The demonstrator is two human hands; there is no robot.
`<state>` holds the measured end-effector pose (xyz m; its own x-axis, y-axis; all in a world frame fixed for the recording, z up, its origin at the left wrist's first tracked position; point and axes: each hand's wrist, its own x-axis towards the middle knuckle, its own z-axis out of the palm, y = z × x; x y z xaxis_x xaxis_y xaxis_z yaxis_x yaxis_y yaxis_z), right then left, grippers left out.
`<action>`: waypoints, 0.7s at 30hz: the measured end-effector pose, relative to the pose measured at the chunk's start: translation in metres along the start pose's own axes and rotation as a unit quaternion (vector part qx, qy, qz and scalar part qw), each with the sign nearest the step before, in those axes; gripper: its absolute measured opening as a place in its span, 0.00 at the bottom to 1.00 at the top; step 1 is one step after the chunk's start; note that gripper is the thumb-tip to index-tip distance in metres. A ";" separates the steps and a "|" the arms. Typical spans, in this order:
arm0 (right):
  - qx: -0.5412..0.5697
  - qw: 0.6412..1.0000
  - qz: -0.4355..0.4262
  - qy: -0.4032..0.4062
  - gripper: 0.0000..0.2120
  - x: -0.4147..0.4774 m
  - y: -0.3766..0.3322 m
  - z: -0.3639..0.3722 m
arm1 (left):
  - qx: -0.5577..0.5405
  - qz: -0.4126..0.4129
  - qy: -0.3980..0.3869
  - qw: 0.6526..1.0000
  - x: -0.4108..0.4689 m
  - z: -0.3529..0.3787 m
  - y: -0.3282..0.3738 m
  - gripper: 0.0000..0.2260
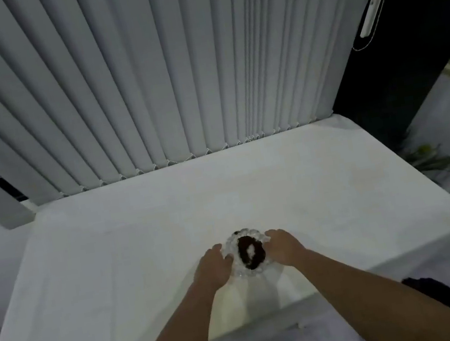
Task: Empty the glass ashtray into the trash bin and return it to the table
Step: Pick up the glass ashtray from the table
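A round glass ashtray with a knobbly rim sits on the white table, near its front edge. Dark ash with a pale speck fills its middle. My left hand is pressed against the ashtray's left side and my right hand against its right side, fingers curled around the rim. The ashtray looks to be resting on the cloth between the two hands. No trash bin is in view.
Grey vertical blinds hang along the table's far edge. A dark window and blind cords are at the right. A leafy plant stands beyond the table's right side. A dark object lies low at the right.
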<state>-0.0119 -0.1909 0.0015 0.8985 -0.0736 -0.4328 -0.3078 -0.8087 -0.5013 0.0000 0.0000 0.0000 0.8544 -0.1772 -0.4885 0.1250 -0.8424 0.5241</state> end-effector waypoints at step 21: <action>0.554 0.801 0.189 0.124 0.17 -0.074 0.084 -0.020 | -0.404 -0.052 -0.177 0.896 -0.003 0.040 0.089 0.05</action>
<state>-0.0981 -0.2648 0.0068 0.6672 -0.4165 -0.6175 -0.5377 0.3044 -0.7863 -0.0112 -0.0948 0.0205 0.6220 -0.3894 -0.6794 0.6409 -0.2453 0.7274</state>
